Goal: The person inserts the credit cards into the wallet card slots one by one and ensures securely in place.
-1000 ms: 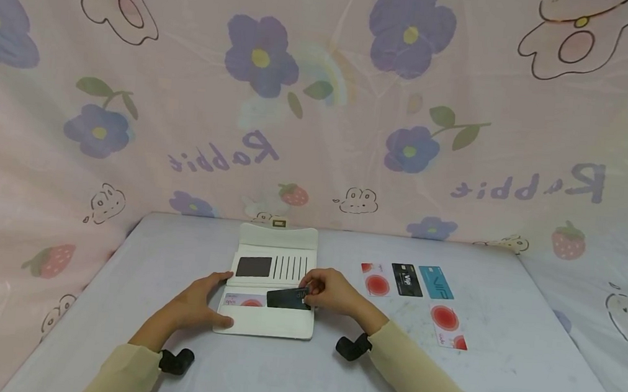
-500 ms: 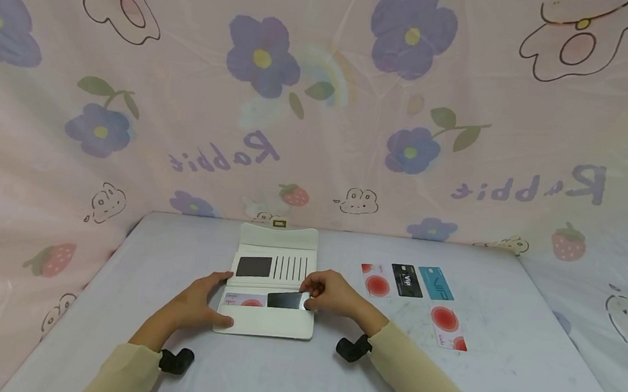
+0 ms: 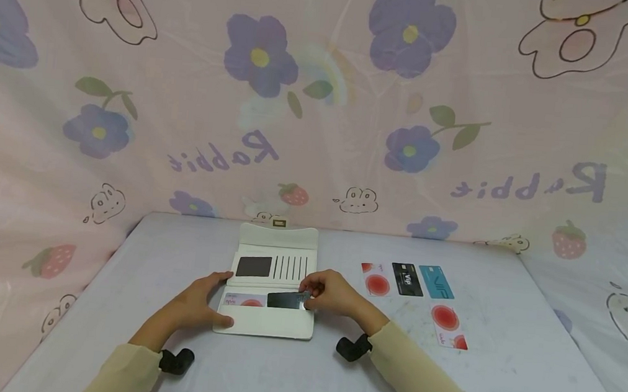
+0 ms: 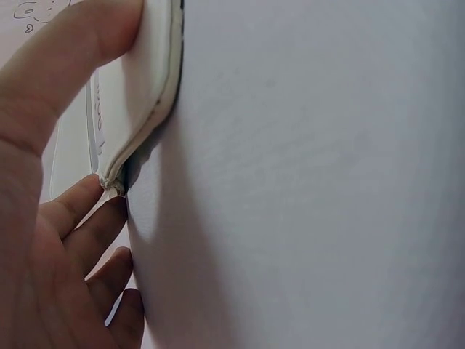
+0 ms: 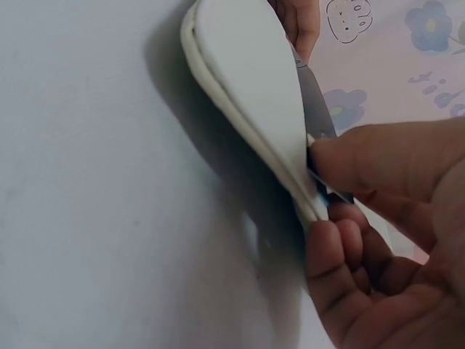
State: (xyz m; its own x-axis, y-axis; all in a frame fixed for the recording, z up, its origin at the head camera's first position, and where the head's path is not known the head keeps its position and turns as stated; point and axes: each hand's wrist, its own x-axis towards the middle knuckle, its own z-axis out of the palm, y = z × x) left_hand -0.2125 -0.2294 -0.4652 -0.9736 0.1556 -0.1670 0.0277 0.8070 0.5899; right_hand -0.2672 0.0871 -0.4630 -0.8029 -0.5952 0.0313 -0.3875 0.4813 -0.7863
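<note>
A white wallet (image 3: 263,323) lies unfolded on the white table, its clasp flap at the far side. My left hand (image 3: 198,301) steadies its left side: the thumb presses the near panel and the other fingertips touch the edge by the fold. At the near pocket's right end, my right hand (image 3: 330,292) pinches the corner of a dark card (image 3: 285,300). This card is partly in the pocket, and its right end is hidden by the fingers. Beside it, a white card with a red circle (image 3: 245,300) sits in the same pocket.
To the right of the wallet lie a red-and-white card (image 3: 376,281), a black VIP card (image 3: 407,280) and a blue VIP card (image 3: 436,283) in a row. Another red-and-white card (image 3: 448,326) lies nearer. A patterned curtain (image 3: 320,128) rises behind the table.
The dark card has tipped from a slant to nearly level with the pocket, its right end lower than a second ago. Both hands have stayed almost in place.
</note>
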